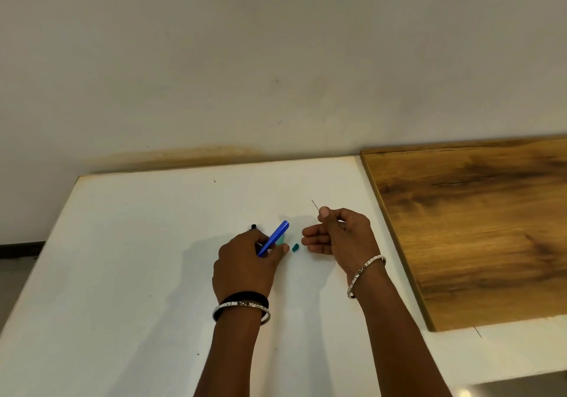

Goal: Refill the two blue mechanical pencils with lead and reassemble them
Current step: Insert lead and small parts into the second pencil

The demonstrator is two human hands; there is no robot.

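We saw the left hand (245, 261) resting low on the white table (122, 274), its fingers curled round a blue mechanical pencil (274, 237). The pencil slanted up and away to the right, its far end clear of the fingers. The right hand (340, 234) hovered just beside it, palm turned inward, with thumb and forefinger pinching a thin stick of lead (315, 204) that poked up and to the left above the thumb; the other fingers were loosely bent and held nothing. Between the two hands a small teal piece (295, 247) lay on the table, close to the left thumb but apart from it. A pale teal shape showed just behind the pencil (we could not tell what it was). Beyond the left knuckles a dark tip (253, 227) stuck out, the rest hidden by the hand, so we could not say whether it belonged to the second pencil. Each wrist wore a silver bangle (242, 306), and the left also carried a black band (245, 297). A wooden board (475, 228) lay along the table's right side.
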